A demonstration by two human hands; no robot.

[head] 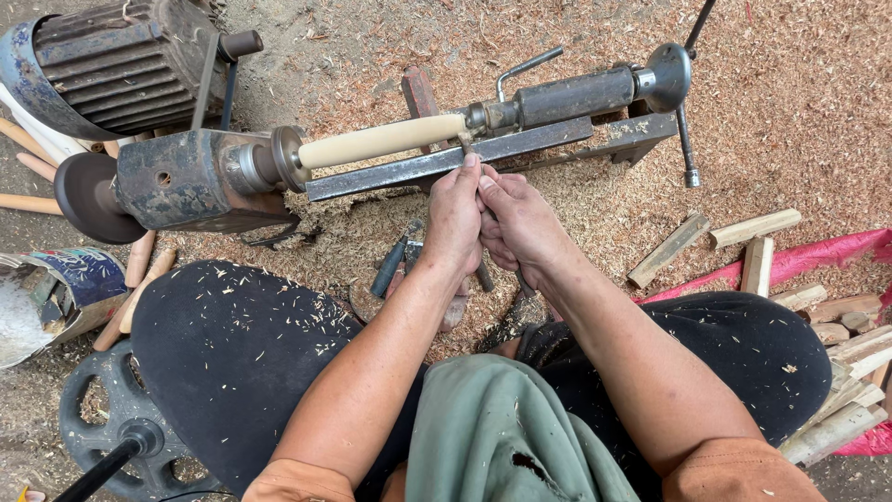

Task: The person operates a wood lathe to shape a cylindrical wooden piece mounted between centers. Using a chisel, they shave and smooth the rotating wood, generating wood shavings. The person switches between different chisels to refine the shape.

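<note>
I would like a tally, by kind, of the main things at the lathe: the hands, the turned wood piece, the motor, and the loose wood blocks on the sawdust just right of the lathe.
Hands: 2, left hand and right hand, both gripping a turning tool
Pale turned wood piece: 1
Electric motor: 1
Loose wood blocks just right of the lathe: 3
Total: 7

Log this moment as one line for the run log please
left hand: grips chisel | right hand: grips chisel | chisel tip: at pale wooden spindle on lathe | floor: shavings
</note>
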